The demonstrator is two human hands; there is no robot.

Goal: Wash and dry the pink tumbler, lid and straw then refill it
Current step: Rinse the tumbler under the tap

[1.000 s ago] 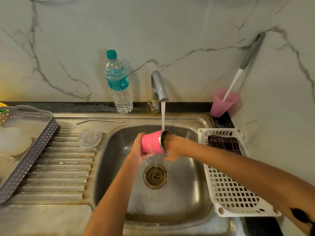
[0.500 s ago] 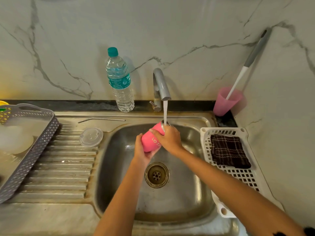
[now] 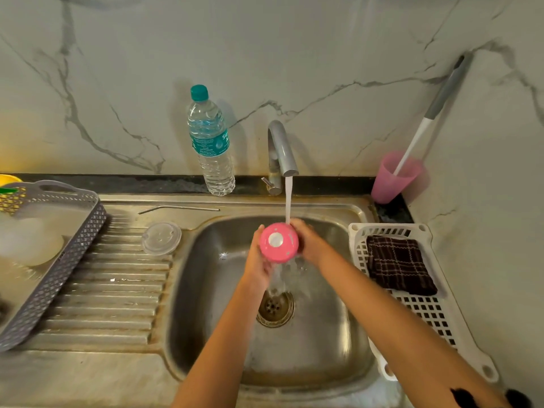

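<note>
Grey tray [image 3: 73,260]: far left, resting on the ribbed drainboard [image 3: 117,290]; pale dishes inside, too blurred to name.
Lid [image 3: 161,238]: clear, lying flat at the drainboard's far right, just beside the basin's left rim.
Straw [image 3: 179,208]: metal, lying on the sink's far ledge beyond the lid, bent end to the left.
Water bottle [image 3: 210,142]: upright against the marble wall, teal cap on, left of the tap.
Left hand [image 3: 259,260]: wrapped round the tumbler's left side, thumb over the top edge.
Pink tumbler [image 3: 279,242]: held over the basin [image 3: 323,334], above the drain [image 3: 275,307], base turned toward the camera; mouth hidden.
Tap [image 3: 281,151]: running; the stream lands at the tumbler's far edge, by the right fingers.
Right hand [image 3: 309,242]: fingers curled round the tumbler's right side.
White basket [image 3: 426,313]: right of the basin; dark checked cloth [image 3: 397,266] in its far end.
Pink cup [image 3: 394,178]: far right corner, a long-handled brush [image 3: 435,107] leaning from it against the wall.
In the way: both hands cover the tumbler's sides.
</note>
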